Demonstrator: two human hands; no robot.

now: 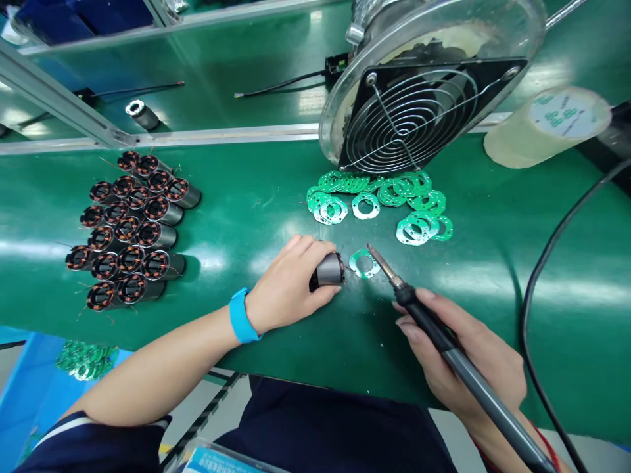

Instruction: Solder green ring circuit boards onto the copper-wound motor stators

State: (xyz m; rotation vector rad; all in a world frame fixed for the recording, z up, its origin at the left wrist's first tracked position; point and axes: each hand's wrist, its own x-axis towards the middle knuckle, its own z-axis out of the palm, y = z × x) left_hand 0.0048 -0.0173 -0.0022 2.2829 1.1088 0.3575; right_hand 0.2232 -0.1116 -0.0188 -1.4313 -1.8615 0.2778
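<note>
My left hand, with a blue wristband, is wrapped round a dark cylindrical motor stator lying on its side on the green bench. The stator's end with thin wires faces right. Just beyond that end lies a single ring-shaped green circuit board, apart from my fingers. My right hand grips a soldering iron by its black and grey handle. The iron's tip is at the upper right edge of the ring board; whether it touches cannot be made out.
Several stators with copper windings stand grouped at the left. Ring boards lie piled below a fan with a wire guard. A tape roll stands at the back right. The iron's black cable loops on the right.
</note>
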